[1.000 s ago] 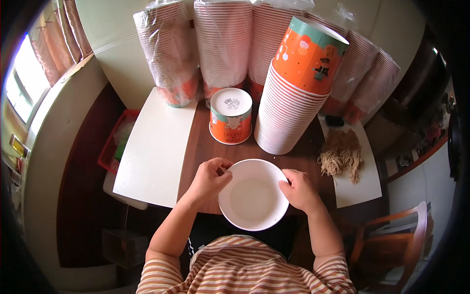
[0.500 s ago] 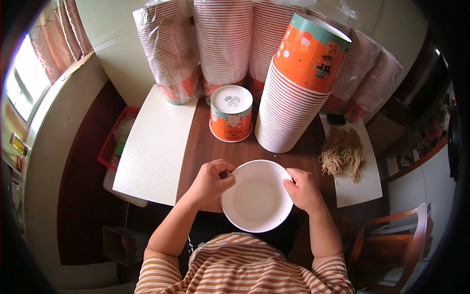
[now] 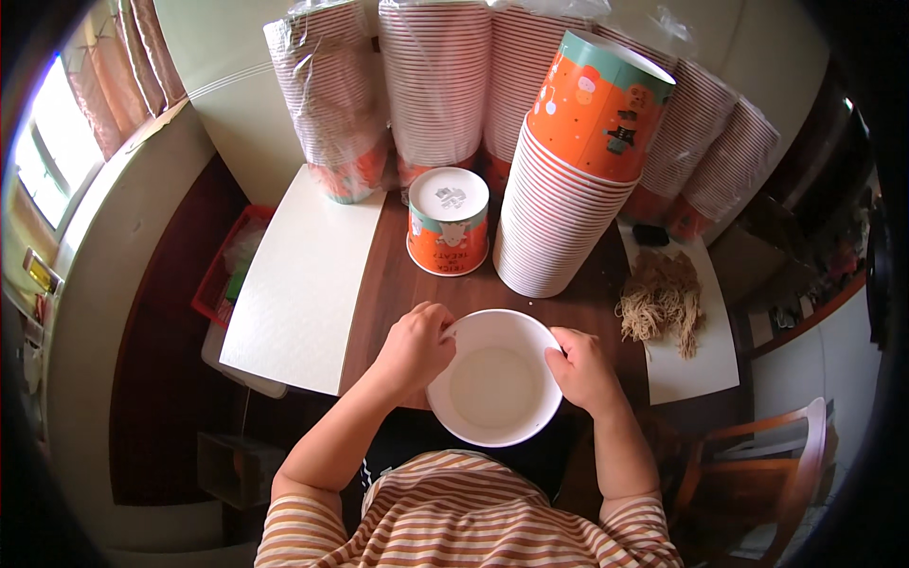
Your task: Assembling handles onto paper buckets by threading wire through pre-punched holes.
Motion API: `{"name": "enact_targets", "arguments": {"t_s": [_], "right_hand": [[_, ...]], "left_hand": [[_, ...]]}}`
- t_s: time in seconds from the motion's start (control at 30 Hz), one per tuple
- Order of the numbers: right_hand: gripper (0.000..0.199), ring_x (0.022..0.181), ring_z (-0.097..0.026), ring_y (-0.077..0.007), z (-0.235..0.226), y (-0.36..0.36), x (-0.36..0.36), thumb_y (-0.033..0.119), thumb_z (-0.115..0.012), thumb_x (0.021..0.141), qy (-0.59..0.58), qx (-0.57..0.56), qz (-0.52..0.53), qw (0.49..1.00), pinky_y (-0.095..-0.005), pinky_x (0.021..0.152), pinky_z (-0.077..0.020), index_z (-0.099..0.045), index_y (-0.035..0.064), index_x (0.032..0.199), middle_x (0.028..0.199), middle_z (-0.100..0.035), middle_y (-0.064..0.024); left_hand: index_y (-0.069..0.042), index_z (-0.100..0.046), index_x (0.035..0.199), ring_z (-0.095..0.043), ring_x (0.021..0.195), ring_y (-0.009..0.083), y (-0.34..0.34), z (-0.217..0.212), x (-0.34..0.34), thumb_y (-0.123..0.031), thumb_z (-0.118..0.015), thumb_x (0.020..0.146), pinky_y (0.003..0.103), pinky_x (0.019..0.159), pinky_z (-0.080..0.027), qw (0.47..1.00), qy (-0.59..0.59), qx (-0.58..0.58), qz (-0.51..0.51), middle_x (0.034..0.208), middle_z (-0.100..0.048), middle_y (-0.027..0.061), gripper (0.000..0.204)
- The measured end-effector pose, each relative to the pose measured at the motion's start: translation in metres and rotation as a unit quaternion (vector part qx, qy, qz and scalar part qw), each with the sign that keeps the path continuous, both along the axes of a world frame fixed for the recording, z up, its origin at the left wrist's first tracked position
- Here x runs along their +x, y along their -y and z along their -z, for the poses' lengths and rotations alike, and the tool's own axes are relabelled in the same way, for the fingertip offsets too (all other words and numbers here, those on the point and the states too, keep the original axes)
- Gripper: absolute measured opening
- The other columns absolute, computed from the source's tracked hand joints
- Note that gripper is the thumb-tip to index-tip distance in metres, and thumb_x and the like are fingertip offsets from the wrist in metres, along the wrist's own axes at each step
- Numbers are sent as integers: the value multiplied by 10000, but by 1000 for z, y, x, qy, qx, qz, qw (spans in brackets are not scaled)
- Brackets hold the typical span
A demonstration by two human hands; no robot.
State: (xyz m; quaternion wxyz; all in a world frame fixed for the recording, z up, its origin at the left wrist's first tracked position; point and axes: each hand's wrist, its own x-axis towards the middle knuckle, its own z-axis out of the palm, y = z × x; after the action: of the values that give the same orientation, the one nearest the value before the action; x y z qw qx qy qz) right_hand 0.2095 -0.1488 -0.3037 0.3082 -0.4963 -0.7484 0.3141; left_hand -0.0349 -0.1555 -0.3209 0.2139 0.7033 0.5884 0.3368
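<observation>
A paper bucket (image 3: 497, 388), white inside with a round base, is tipped so its open mouth faces me at the table's near edge. My right hand (image 3: 579, 367) grips its right rim, thumb on the inner wall and fingers outside. At the upper left rim, my left hand (image 3: 417, 348) is closed with curled fingers against the edge. Its thumb tip is mostly hidden, and I cannot see whether anything thin is in the pinch. Behind stands an upside-down orange and green paper bucket (image 3: 448, 237). To its right rises a tall nested stack of paper buckets (image 3: 568, 208).
Plastic-wrapped bucket stacks (image 3: 436, 85) line the table's back. A pile of tan cords (image 3: 660, 298) lies on the white right leaf, with a small black object (image 3: 650, 234) behind it. A red basket (image 3: 213, 293) is beyond the left leaf; a wooden chair (image 3: 757, 464) stands at lower right.
My left hand has shifted slightly up and turned, its fingers now over the rim where a small hole showed. The bucket has barely moved, and my right hand keeps its grip.
</observation>
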Motion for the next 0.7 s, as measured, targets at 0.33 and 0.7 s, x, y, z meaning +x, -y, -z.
{"name": "enact_targets", "arguments": {"t_s": [0.33, 0.7], "right_hand": [[168, 707, -629, -222, 11, -13, 6, 34, -523, 798, 8, -5, -22, 1000, -336, 655, -483, -601, -47, 924, 789, -629, -188], [185, 708, -618, -198, 7, -15, 3, 39, -521, 800, 4, -9, -30, 1000, -325, 659, -481, -609, -42, 942, 793, -635, -172]], "left_hand": [[24, -596, 807, -610, 769, 346, -1, -11, 2, -81, -624, 752, 403, 688, -507, 998, 26, -53, -14, 822, -611, 168, 121], [-5, -569, 798, -616, 763, 349, 5, -10, 7, -124, -635, 764, 429, 673, -509, 998, -47, 44, -4, 815, -613, 167, 141]]}}
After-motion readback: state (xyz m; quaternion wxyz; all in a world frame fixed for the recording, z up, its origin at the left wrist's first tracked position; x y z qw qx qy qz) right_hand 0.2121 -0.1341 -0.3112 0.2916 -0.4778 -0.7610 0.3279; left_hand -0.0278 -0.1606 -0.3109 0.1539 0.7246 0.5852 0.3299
